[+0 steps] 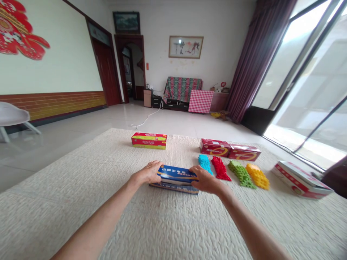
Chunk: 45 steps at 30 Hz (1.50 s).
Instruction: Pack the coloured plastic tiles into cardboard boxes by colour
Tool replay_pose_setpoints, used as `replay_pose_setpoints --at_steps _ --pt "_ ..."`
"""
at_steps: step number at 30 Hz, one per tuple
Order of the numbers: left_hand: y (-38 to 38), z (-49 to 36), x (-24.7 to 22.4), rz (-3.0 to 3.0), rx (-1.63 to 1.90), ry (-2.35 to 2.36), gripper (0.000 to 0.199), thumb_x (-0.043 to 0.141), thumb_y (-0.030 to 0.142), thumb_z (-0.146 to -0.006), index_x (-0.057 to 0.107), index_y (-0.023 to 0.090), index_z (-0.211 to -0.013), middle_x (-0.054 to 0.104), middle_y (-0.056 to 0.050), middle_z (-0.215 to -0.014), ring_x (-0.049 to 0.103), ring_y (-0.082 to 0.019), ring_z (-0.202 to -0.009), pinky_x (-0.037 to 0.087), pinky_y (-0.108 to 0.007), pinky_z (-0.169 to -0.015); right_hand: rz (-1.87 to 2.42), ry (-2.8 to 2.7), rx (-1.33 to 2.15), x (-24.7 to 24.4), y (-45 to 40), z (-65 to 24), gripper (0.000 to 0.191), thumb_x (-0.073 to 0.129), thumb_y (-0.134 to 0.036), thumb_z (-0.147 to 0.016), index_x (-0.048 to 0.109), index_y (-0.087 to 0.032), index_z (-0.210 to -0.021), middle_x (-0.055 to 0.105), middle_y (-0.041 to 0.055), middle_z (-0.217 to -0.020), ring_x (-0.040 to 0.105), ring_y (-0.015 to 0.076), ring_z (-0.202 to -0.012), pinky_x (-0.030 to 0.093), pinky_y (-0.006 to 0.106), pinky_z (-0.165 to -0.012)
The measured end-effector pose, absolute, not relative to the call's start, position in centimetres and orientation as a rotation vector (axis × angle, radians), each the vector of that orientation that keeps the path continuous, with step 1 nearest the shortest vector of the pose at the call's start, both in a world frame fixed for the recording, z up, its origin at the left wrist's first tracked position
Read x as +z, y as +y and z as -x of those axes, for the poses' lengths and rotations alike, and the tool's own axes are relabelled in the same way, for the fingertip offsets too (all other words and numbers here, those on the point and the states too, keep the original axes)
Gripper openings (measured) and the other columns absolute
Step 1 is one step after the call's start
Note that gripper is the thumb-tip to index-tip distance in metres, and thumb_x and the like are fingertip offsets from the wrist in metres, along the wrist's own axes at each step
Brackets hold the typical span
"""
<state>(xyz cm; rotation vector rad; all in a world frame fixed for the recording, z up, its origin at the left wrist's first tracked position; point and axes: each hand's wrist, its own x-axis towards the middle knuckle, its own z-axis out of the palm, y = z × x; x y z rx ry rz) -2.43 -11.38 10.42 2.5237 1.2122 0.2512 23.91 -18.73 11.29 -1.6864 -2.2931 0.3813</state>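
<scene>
A blue battery box (177, 174) with white lettering and a gold stripe is straight in front of me. My left hand (151, 172) is closed on its left end, and my right hand (204, 179) grips the right end. Right under it shows another blue printed part (173, 188), with a pale strip between; whether this is a second box or the same box's lower side, I cannot tell. Just right of my right hand lie bumpy plastic pieces in blue (205, 164), red (220, 168), green (241, 174) and yellow (257, 176).
A red and yellow-green box (149, 141) sits farther back on the cream quilted mat (81, 202). Two dark red boxes (215, 147) stand end to end at the back right. A white and red carton (302, 179) lies at the far right. A white chair (13, 115) is at left.
</scene>
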Motion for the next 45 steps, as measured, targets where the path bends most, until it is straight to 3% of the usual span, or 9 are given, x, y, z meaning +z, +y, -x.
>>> replay_pose_setpoints --at_steps 6,12,16,21,25,34,38,41,45 --pt "-11.5 3.2 9.6 -2.566 0.356 1.121 0.056 0.052 0.017 -0.066 0.049 0.017 -0.123 0.052 -0.011 -0.126 0.049 -0.026 -0.118 0.038 -0.035 -0.101 1.561 -2.303 0.244 10.9 -20.2 -24.0 0.034 0.044 -0.018 -0.083 0.056 -0.013 -0.115 0.057 0.0154 -0.119 0.049 0.0241 -0.116 0.038 0.04 -0.099" --pt "-11.5 3.8 9.0 -2.564 0.514 1.013 0.065 0.057 0.018 -0.066 0.046 0.019 -0.129 0.049 -0.01 -0.135 0.045 -0.026 -0.125 0.035 -0.037 -0.105 1.431 -2.113 0.391 10.4 -19.6 -25.4 0.027 0.039 -0.033 -0.092 0.059 -0.02 -0.104 0.067 0.0072 -0.095 0.063 0.0185 -0.086 0.047 0.032 -0.078" --pt "-11.2 4.3 9.1 -2.484 0.677 1.053 0.072 0.062 0.025 -0.068 0.039 0.018 -0.137 0.046 -0.013 -0.139 0.045 -0.025 -0.126 0.035 -0.036 -0.105 1.446 -1.846 0.421 9.4 -18.3 -26.3 0.036 0.049 -0.045 -0.085 0.055 -0.019 -0.11 0.067 0.0087 -0.099 0.064 0.0183 -0.082 0.049 0.029 -0.069" --pt "-9.7 4.8 9.3 -2.152 0.832 1.214 0.07 0.059 0.039 -0.075 0.04 0.016 -0.138 0.068 -0.01 -0.107 0.064 -0.022 -0.095 0.047 -0.032 -0.085 1.541 -1.599 0.376 8.2 -16.6 -26.4 0.051 0.046 -0.058 -0.082 0.057 -0.016 -0.109 0.064 0.0029 -0.071 0.058 0.0177 -0.064 0.046 0.029 -0.06" --pt "-7.8 3.9 8.7 -1.965 0.979 1.41 0.053 0.05 0.036 -0.079 0.053 0.014 -0.127 0.065 0.0 -0.071 0.062 -0.017 -0.068 0.048 -0.027 -0.066 1.611 -1.461 0.309 8.1 -15.4 -26.1 0.056 0.032 -0.062 -0.086 0.061 -0.016 -0.102 0.06 0.003 -0.064 0.058 0.0202 -0.064 0.045 0.031 -0.062" --pt "-5.4 2.1 7.2 -1.923 1.038 1.593 0.057 0.05 0.034 -0.081 0.046 0.014 -0.133 0.066 0.0 -0.068 0.064 -0.017 -0.072 0.047 -0.026 -0.07 1.716 -1.362 0.191 6.6 -15.1 -26.1 0.064 0.023 -0.063 -0.088 0.063 -0.015 -0.101 0.064 0.0054 -0.071 0.06 0.0205 -0.071 0.046 0.029 -0.064" --pt "-5.4 2.0 6.9 -2.0 0.929 1.629 0.048 0.05 0.027 -0.078 0.055 0.017 -0.125 0.07 -0.001 -0.074 0.066 -0.018 -0.074 0.047 -0.026 -0.072 1.767 -1.452 0.211 6.1 -15.7 -25.9 0.058 0.03 -0.06 -0.087 0.066 -0.016 -0.096 0.065 0.0059 -0.074 0.062 0.0212 -0.074 0.046 0.03 -0.068" --pt "-5.9 2.3 7.1 -2.09 0.828 1.669 0.036 0.054 0.026 -0.075 0.065 0.013 -0.107 0.071 -0.008 -0.087 0.066 -0.024 -0.088 0.047 -0.031 -0.081 1.797 -1.567 0.228 6.4 -16.0 -25.4 0.05 0.037 -0.056 -0.086 0.07 -0.018 -0.086 0.067 0.0085 -0.082 0.062 0.0246 -0.092 0.046 0.032 -0.078" --pt "-7.4 2.6 7.9 -2.248 0.819 1.652 0.045 0.052 0.026 -0.077 0.056 0.013 -0.12 0.06 -0.014 -0.123 0.053 -0.026 -0.117 0.038 -0.035 -0.099 1.812 -1.745 0.258 7.5 -16.3 -24.8 0.048 0.039 -0.052 -0.086 0.068 -0.018 -0.069 0.067 0.0116 -0.086 0.054 0.0263 -0.111 0.041 0.034 -0.092"
